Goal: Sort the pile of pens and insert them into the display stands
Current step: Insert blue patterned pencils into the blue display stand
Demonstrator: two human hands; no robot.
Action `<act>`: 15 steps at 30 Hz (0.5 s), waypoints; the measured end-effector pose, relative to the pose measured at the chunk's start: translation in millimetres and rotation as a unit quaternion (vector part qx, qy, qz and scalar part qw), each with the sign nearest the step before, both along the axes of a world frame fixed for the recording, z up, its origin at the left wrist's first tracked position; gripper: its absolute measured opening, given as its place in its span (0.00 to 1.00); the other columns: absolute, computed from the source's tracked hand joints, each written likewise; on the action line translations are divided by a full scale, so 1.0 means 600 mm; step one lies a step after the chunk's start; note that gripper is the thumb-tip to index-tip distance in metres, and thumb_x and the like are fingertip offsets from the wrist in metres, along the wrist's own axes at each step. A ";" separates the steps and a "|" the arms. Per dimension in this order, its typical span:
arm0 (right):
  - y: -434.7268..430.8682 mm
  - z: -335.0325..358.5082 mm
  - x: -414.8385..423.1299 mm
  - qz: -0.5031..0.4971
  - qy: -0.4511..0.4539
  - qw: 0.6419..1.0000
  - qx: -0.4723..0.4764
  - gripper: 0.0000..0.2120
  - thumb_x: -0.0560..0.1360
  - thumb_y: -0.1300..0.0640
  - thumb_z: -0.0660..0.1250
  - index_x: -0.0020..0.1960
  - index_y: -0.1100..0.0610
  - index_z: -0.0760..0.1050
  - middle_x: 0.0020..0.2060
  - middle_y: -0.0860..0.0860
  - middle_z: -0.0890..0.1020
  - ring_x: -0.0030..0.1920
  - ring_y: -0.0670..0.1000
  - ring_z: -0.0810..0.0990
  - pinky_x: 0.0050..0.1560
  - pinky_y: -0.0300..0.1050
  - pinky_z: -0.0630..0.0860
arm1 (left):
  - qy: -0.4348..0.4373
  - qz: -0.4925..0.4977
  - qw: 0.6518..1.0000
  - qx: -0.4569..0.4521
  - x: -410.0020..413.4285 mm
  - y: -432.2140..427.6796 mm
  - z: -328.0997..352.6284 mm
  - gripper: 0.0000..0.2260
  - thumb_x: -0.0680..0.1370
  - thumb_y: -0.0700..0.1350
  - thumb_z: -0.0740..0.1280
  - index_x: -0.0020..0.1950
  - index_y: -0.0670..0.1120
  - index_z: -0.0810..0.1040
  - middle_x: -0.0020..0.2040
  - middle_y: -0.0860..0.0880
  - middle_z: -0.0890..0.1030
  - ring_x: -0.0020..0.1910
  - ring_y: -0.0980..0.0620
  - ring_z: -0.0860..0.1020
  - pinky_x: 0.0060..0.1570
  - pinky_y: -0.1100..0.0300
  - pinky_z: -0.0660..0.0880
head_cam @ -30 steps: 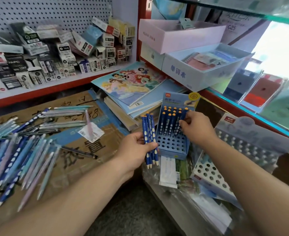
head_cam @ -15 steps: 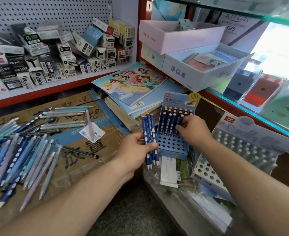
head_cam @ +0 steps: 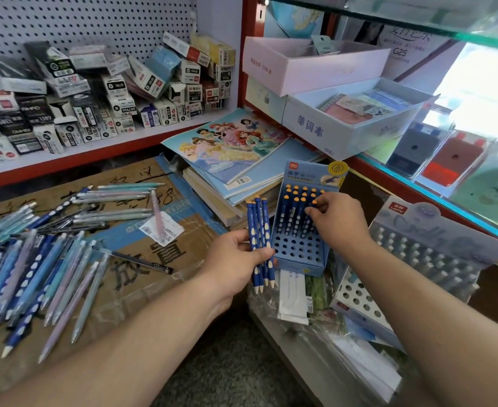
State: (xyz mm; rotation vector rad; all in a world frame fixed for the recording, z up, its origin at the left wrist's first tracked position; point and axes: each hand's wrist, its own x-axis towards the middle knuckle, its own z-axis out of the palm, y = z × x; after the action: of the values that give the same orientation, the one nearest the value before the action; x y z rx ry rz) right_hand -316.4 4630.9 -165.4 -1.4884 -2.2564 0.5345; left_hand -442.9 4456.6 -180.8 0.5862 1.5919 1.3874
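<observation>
Head view: the left hand (head_cam: pixel 236 259) grips a bundle of dark blue pens (head_cam: pixel 260 230) upright, orange caps up and pale tips down, with fingers (head_cam: pixel 242 235) and thumb clamped around the barrels. The bundle sits just left of the blue display stand (head_cam: pixel 297 255); whether it touches the stand's wall cannot be told. The right hand (head_cam: pixel 340 223) is over the stand's upper rows, fingertips (head_cam: pixel 311 211) pinched together on the orange cap of one pen (head_cam: pixel 309 221) standing in a hole. The back rows hold orange-capped blue pens; the front rows show bare holes. A loose pile of pens (head_cam: pixel 36 274), dark blue, light blue and lilac, lies spread on a cardboard sheet (head_cam: pixel 159 254) well to the left. A second stand (head_cam: pixel 359 301), grey-white with round holes, lies tilted just right of the blue one. A stack of notebooks (head_cam: pixel 236 148) sits behind the blue stand.
</observation>
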 end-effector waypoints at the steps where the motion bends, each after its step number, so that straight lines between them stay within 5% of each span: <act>1: -0.004 0.007 0.000 -0.004 0.002 1.000 0.003 0.12 0.77 0.48 0.72 0.55 0.54 0.79 0.44 0.49 0.83 0.46 0.51 0.81 0.48 0.49 0.79 | 0.000 -0.001 1.000 0.001 0.000 0.000 -0.001 0.10 0.76 0.35 0.73 0.54 0.47 0.83 0.48 0.47 0.87 0.50 0.45 0.85 0.58 0.40 0.80; 5: -0.037 0.048 -0.001 0.019 0.080 0.996 0.021 0.10 0.78 0.46 0.70 0.51 0.51 0.76 0.41 0.45 0.80 0.43 0.46 0.79 0.44 0.46 0.79 | -0.007 -0.011 1.000 0.011 0.002 0.002 0.000 0.11 0.76 0.33 0.72 0.53 0.47 0.82 0.48 0.46 0.87 0.50 0.44 0.85 0.58 0.40 0.80; 10: -0.092 0.060 -0.009 0.156 0.174 0.959 -0.159 0.04 0.77 0.52 0.73 0.50 0.51 0.82 0.38 0.47 0.84 0.37 0.41 0.82 0.36 0.32 0.75 | 0.004 -0.042 0.999 0.014 0.012 0.006 0.001 0.12 0.76 0.32 0.72 0.54 0.47 0.82 0.48 0.45 0.87 0.50 0.44 0.86 0.57 0.40 0.80; 15: -0.082 0.064 0.005 0.138 0.178 0.958 -0.180 0.05 0.79 0.55 0.71 0.48 0.56 0.81 0.35 0.51 0.84 0.32 0.43 0.81 0.37 0.41 0.80 | 0.032 -0.040 0.999 0.005 0.018 0.009 0.000 0.11 0.76 0.34 0.73 0.53 0.48 0.83 0.49 0.47 0.87 0.51 0.46 0.85 0.58 0.42 0.80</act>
State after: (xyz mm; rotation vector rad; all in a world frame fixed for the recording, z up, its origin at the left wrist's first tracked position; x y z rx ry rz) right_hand -313.3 4581.4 -127.3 -1.1077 -2.1589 1.2484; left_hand -431.9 4462.0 -181.1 0.6989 1.5949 1.3304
